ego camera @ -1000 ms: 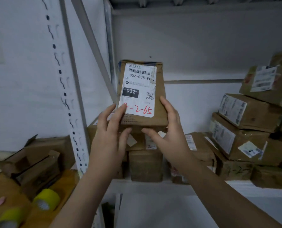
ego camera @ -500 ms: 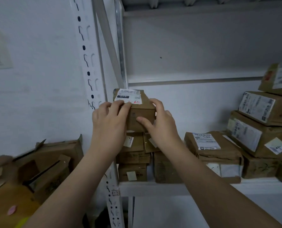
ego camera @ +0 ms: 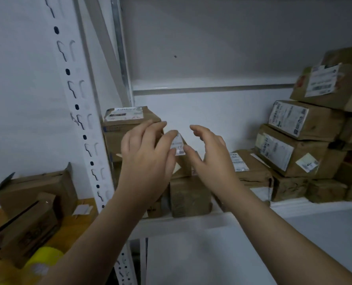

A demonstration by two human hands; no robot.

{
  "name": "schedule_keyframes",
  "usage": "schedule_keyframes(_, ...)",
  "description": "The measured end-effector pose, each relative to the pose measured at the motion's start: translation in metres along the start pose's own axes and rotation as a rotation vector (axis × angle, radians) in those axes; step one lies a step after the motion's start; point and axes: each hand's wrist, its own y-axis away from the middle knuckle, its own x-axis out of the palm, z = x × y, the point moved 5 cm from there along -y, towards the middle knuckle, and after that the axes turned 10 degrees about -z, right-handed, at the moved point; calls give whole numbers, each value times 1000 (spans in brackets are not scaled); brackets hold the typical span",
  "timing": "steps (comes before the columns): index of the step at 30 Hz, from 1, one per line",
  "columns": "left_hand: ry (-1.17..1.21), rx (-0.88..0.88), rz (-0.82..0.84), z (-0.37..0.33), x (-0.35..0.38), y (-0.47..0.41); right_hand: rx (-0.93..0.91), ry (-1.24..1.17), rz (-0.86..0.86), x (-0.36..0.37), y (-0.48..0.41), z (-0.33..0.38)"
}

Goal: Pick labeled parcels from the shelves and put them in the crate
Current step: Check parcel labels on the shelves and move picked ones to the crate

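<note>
Atop the stack [ego camera: 111,146], parcel [ego camera: 127,118] lies label-up; left hand [ego camera: 148,159], right hand [ego camera: 210,161] relaxed, empty.

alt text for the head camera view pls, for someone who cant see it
The left hand and right hand reach with open fingers toward a stack of labeled cardboard parcels at the left end of a white shelf, gripping nothing. At the right more labeled parcels are piled, and a white slotted upright stands at the left.

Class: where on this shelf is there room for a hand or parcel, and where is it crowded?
Free: the gap above the flat parcel, between the left stack and right stack. Crowded: the shelf floor beneath.
</note>
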Motion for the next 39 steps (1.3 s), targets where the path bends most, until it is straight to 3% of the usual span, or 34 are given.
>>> schedule_keyframes(5,109,28,48,-61,30,24,21,130,-19,-42,23,-59)
schedule_keyframes(12,109,-50,494,-123,111,68,158,357,87,-101,46,-154)
schedule_keyframes(15,144,-151,655,-137,140,73,218,340,177,-107,45,-178)
schedule_keyframes(20,34,-301,788,-147,169,80,285,225,277,-93,47,-193)
schedule_keyframes(22,78,-381,771,-152,173,85,317,171,260,-89,52,-199)
schedule_keyframes(27,253,-704,433,-155,157,93,425,-33,9,-101,64,-209)
schedule_keyframes(30,320,-873,335,-157,145,105,465,-140,-117,-106,75,-216)
schedule_keyframes(33,393,-1052,343,-159,138,121,520,-207,-105,-106,87,-218)
schedule_keyframes(35,467,-1058,282,-160,132,129,525,-231,-54,-104,99,-215)
schedule_keyframes(39,783,-1219,189,-166,120,144,496,-416,-63,-107,116,-214)
